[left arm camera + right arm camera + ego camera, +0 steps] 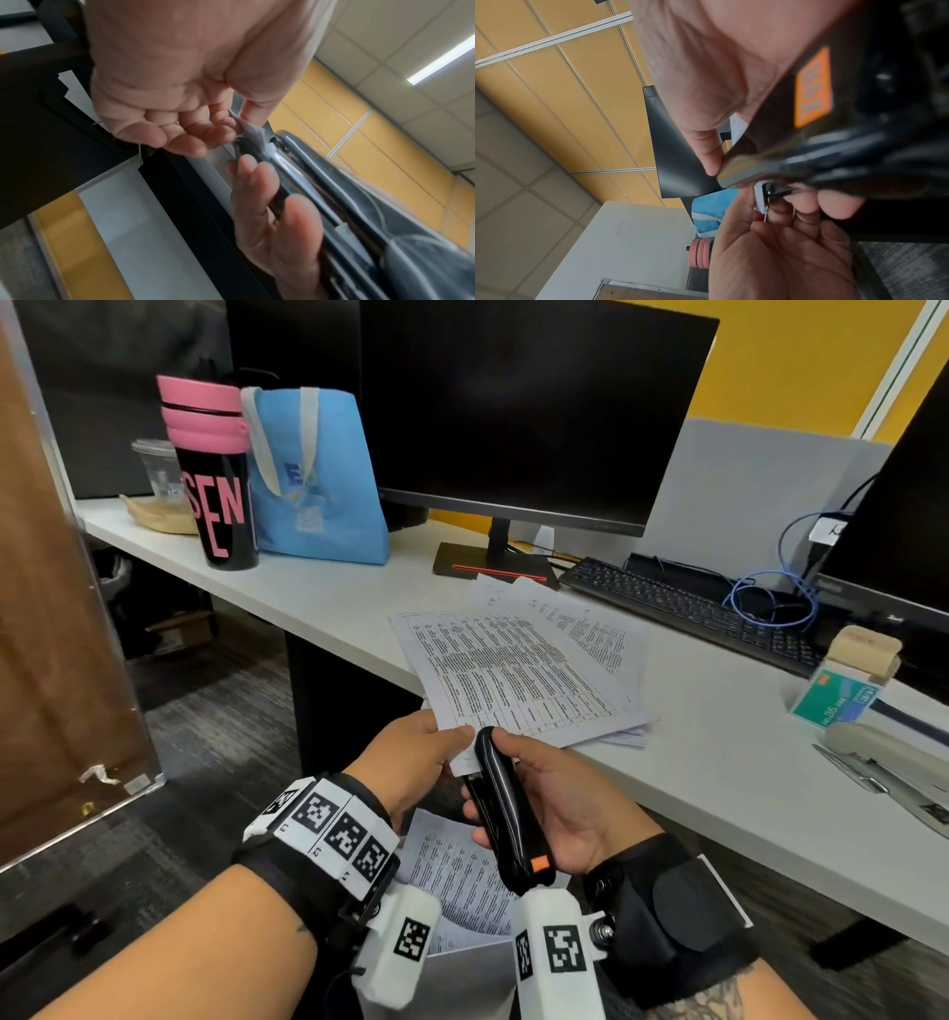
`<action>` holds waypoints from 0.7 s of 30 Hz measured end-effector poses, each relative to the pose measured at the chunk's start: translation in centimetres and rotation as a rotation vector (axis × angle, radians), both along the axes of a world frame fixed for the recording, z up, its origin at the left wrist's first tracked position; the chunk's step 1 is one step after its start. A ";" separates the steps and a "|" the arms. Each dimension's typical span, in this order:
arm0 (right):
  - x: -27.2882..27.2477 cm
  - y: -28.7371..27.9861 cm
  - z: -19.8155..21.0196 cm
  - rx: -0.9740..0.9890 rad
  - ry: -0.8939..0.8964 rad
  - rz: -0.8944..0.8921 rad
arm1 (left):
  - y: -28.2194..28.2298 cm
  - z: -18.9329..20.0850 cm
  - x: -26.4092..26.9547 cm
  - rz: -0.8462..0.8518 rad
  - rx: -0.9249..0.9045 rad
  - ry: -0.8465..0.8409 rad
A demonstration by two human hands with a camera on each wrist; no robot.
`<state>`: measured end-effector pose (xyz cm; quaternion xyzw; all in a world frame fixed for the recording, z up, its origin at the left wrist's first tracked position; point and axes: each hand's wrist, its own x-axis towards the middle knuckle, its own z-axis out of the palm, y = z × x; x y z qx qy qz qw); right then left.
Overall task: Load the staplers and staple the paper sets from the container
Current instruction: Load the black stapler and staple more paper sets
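Two hands work at the near edge of the white surface (328, 603). The right hand (560, 806) has its grip wrapped round one black stapler (500, 809), thumb on top and fingers underneath, with the stapler's nose closed over the near corner of a paper set (513, 675). The left hand (411, 762) pinches that same corner just beside the stapler's nose, thumb above and fingers below; the rest of the set lies on a loose pile of printed sheets (590, 629) on the surface.

A second stapler (883, 757), beige, lies on the surface at the right edge, well apart from the hands, and one green box of staples (834, 701) stands just behind it. Below the hands, a container (462, 973) holds more printed sheets.

Farther back sit two dark monitors (534, 403), one black keyboard (693, 613), one blue bag (318, 474), one black-and-pink tumbler (215, 469) and one clear cup (159, 464).
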<state>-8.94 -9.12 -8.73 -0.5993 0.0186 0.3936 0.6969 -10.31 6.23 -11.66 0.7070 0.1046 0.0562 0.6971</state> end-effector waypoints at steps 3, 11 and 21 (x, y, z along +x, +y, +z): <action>0.1 0.0 0.0 -0.004 0.001 -0.011 | 0.2 -0.2 0.1 -0.006 0.027 0.009; 0.3 -0.1 -0.2 0.007 -0.021 0.008 | 0.0 0.0 -0.3 -0.175 -0.107 0.203; 0.4 0.5 -1.0 -0.013 -0.087 -0.054 | -0.7 -0.2 0.2 -0.108 -0.219 0.085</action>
